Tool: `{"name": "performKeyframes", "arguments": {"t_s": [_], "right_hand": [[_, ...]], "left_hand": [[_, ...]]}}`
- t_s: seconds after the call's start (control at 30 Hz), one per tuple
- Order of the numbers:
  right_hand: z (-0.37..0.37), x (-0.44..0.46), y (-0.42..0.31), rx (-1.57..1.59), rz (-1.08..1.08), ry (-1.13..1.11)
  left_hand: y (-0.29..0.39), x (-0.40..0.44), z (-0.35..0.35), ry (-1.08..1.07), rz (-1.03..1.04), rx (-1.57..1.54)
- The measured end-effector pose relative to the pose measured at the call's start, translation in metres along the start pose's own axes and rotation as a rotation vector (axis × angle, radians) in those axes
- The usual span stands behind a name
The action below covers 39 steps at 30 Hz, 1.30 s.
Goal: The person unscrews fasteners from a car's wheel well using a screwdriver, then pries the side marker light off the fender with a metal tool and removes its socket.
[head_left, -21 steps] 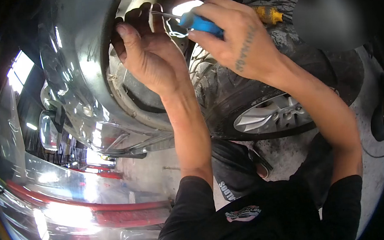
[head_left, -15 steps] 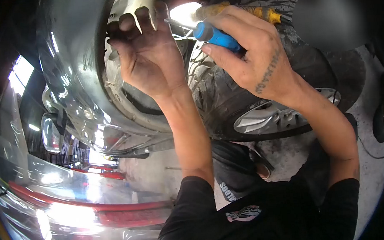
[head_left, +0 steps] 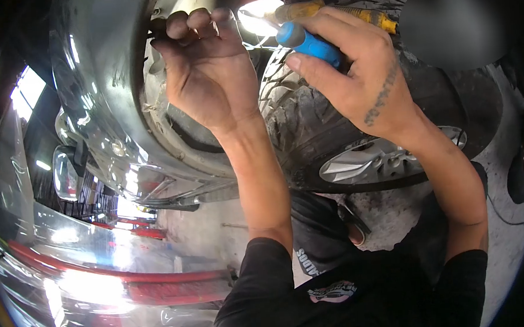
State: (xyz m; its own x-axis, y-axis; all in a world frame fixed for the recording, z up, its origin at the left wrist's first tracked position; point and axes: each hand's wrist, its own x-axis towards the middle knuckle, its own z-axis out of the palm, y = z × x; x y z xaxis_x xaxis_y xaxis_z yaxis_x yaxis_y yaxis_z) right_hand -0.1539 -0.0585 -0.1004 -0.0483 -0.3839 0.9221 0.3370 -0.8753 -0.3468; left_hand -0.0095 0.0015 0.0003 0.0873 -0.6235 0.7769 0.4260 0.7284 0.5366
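My right hand [head_left: 361, 69] is closed round the blue-and-black handle of a screwdriver [head_left: 309, 44]. Its thin metal shaft points left toward the wheel arch, and the tip is lost in glare. Palm toward me, my left hand [head_left: 213, 77] is raised at the edge of the dark fender [head_left: 106, 65], fingers apart and partly bent, with dirty fingertips. The thumb and forefinger are close to the fender lip; no held object shows there. Behind my right hand, a lit yellow work lamp [head_left: 301, 10] rests near the tire [head_left: 306, 111].
The wheel's silver rim [head_left: 386, 160] lies below my right forearm. A plastic-covered vehicle with a red strip [head_left: 173, 286] stands at the lower left. A thin cable [head_left: 504, 215] runs over the concrete floor [head_left: 200, 232] on the right. A blurred patch covers the upper right.
My right hand has shifted slightly right with the screwdriver, drawing its shaft away from my left hand. The left fingers have bent more. The view has shifted a little.
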Motion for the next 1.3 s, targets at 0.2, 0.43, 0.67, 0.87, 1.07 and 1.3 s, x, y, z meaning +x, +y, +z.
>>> {"name": "performKeyframes", "arguments": {"t_s": [0.2,0.43,0.67,0.87,1.07,1.3], "right_hand": [[-0.006,0.004,-0.011,0.246,0.272,-0.044],[-0.007,0.002,-0.002,0.123,0.227,-0.109],[0.007,-0.011,-0.006,0.092,0.200,-0.129],[0.000,-0.021,0.009,-0.312,0.208,-0.223],[0.017,-0.002,0.006,0.010,0.087,-0.405],[-0.005,-0.005,0.013,-0.213,-0.025,-0.501]], "left_hand": [[0.008,0.002,0.000,-0.032,-0.094,-0.129],[0.003,-0.007,-0.008,0.237,-0.170,-0.014],[0.031,-0.149,-0.037,0.202,-0.024,0.569],[0.112,-0.323,-0.085,0.875,-0.042,0.757],[0.179,-0.497,-0.209,1.497,-0.200,0.907],[0.232,-0.515,-0.372,1.566,-0.379,1.270]]}}
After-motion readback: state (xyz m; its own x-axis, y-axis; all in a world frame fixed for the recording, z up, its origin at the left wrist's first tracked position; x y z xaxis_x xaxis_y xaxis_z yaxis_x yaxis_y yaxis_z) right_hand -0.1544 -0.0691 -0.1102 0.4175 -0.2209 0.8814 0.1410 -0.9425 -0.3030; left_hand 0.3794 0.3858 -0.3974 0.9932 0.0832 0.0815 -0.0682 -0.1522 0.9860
